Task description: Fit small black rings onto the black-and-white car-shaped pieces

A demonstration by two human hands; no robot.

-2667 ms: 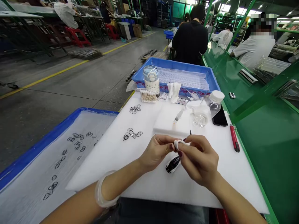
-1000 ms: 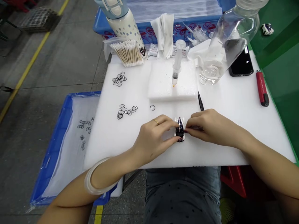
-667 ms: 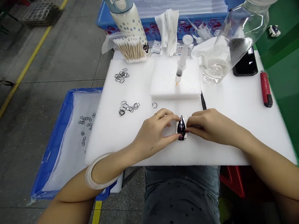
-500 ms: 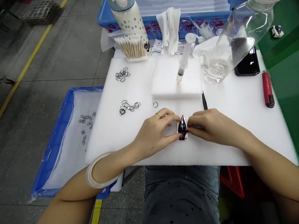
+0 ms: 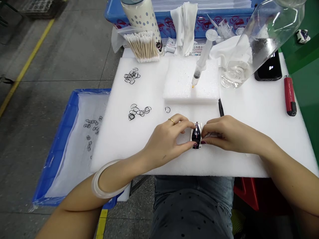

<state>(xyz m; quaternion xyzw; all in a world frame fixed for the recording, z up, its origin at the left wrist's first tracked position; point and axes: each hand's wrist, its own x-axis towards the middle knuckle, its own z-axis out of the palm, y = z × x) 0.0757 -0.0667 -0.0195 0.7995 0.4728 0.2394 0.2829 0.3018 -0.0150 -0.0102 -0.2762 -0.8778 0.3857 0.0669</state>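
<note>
On the white foam pad (image 5: 249,109), near its front edge, lies a small dark glossy part (image 5: 196,135) with a pointed tip and white edges. Seen from the head camera, both hands meet at this part.

Left hand (image 5: 166,141): thumb and forefinger are pinched on the left side of the dark part; a ring sits on one finger and a pale bangle (image 5: 99,186) circles the wrist.

Right hand (image 5: 225,132): fingertips are pressed together against the right side of the same part, so the part is gripped between the two hands while resting on the pad.

Positions relative to the dark part:
- Just behind it, a raised white foam block (image 5: 181,83) carries a syringe (image 5: 203,63), tip down on the block.
- Behind and to the right, a thin black tool (image 5: 220,108) lies at the block's corner.
- Behind and to the left, two clusters of small black rings (image 5: 138,111) lie loose on the pad, with a single ring (image 5: 167,109) nearer.
- Far behind, a bundle of cotton swabs (image 5: 143,46) leans beside a dotted bottle (image 5: 144,16).
- Far right-rear, a clear bottle (image 5: 259,43) tilts over a black phone (image 5: 270,68); a red lighter (image 5: 289,96) lies beside them.
- Left and lower, a blue tray (image 5: 62,132) holds more rings.
</note>
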